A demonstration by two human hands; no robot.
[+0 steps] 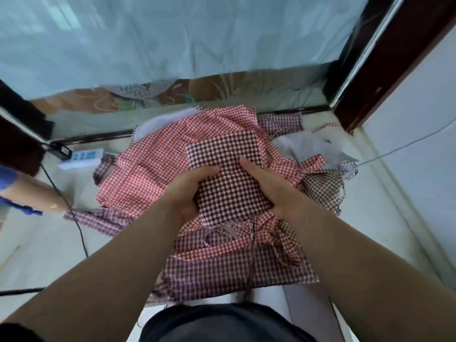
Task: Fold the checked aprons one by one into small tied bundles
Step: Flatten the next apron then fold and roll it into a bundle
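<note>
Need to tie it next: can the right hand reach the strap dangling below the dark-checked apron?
Probably yes: the strap hangs uncovered below the right hand, though that hand now grips the apron.

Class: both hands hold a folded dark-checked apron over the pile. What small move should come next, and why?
Probably fold it once more, far edge toward the body. The dark-checked apron is a flat folded panel, the left hand and right hand gripping its sides; it looks too wide for a bundle, and its straps hang loose beneath, untied.
</note>
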